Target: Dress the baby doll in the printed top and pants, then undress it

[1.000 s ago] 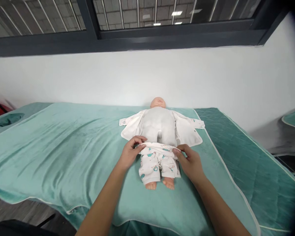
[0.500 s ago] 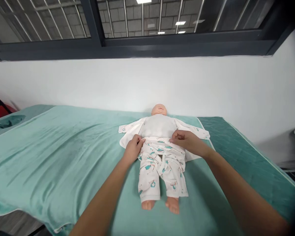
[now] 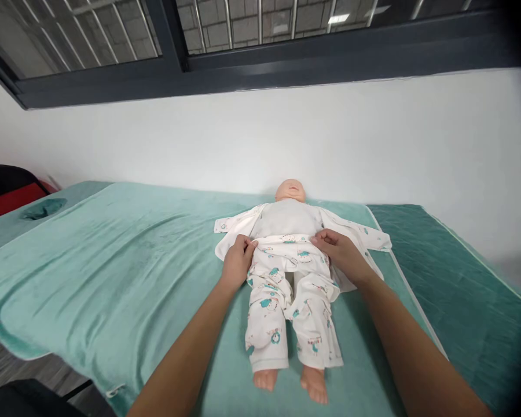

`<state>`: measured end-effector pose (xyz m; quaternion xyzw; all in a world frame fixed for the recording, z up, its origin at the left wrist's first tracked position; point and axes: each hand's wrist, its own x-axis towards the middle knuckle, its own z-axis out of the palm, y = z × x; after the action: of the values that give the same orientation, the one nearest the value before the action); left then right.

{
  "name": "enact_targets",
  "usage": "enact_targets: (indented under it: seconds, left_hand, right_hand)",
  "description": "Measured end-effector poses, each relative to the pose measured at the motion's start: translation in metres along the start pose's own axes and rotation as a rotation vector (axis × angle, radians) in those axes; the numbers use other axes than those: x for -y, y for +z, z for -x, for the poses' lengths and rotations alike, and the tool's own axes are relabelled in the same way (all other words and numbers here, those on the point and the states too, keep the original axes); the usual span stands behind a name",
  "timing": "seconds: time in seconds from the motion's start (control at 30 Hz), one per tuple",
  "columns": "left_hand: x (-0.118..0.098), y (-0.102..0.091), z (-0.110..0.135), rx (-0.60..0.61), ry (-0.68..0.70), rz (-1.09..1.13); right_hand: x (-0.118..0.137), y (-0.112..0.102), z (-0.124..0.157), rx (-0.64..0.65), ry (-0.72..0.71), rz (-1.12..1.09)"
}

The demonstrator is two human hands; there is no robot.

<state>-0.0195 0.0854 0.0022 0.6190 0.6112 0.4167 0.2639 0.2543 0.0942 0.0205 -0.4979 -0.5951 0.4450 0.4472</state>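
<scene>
A baby doll lies on its back, feet toward me, on a green blanket. It wears white printed pants and a white printed jacket spread open at both sides, with its pale torso bare between. My left hand pinches the pants' waistband at the doll's side on my left. At the opposite end of the waistband, my right hand has thumb and fingers closed on the cloth. The waistband sits across the lower belly. Both doll feet stick out of the pant legs.
The green blanket covers the bed, wrinkled on the left. A darker green sheet shows at the right. Behind the bed rise a white wall and a dark window frame. A black and red object stands far left.
The view has shifted and tilted slightly. The waistband sits a little higher on the doll's belly, and my right hand has moved outward along it toward the doll's side.
</scene>
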Motion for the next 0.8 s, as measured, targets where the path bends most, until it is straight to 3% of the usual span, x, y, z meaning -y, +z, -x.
enact_targets:
  seconds: [0.2, 0.3, 0.4, 0.6, 0.7, 0.8]
  left_hand:
    - [0.000, 0.006, -0.004, -0.126, -0.088, -0.015]
    - [-0.002, 0.007, -0.003, -0.168, -0.103, -0.025]
    - [-0.004, 0.008, -0.002, -0.179, -0.111, -0.055]
    - [-0.001, 0.009, -0.001, -0.083, -0.043, -0.147]
    - [0.003, 0.010, -0.001, -0.003, 0.024, -0.216]
    - [0.001, 0.009, -0.006, 0.050, 0.044, -0.214]
  right_hand:
    - [-0.004, -0.020, 0.008, 0.294, 0.005, -0.101]
    - [-0.007, -0.020, 0.013, 0.359, -0.012, -0.137]
    - [-0.012, -0.015, 0.014, 0.243, -0.007, -0.117]
    - [-0.016, -0.001, 0.009, -0.256, 0.003, 0.091]
    - [-0.017, 0.003, 0.007, -0.311, -0.035, 0.234]
    - [-0.020, 0.000, 0.004, -0.266, -0.020, 0.368]
